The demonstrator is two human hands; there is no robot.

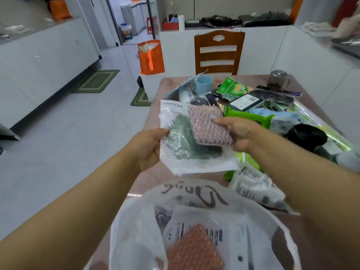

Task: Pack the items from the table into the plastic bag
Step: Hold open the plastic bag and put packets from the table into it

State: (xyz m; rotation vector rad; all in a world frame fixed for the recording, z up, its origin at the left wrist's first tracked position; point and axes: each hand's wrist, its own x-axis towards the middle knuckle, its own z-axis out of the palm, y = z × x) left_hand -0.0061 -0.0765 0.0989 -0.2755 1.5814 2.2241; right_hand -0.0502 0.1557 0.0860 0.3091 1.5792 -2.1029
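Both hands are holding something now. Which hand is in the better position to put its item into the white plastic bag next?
Probably the right hand. It grips the pink textured pad, which lies on top of the clear packet that the left hand holds. The plastic bag gapes open just below, so the top item can drop first.

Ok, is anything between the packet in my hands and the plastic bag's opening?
Nothing visible. Left hand and right hand hold the clear packet and pink pad in open air above the plastic bag, whose mouth gapes below, already holding a labelled packet.
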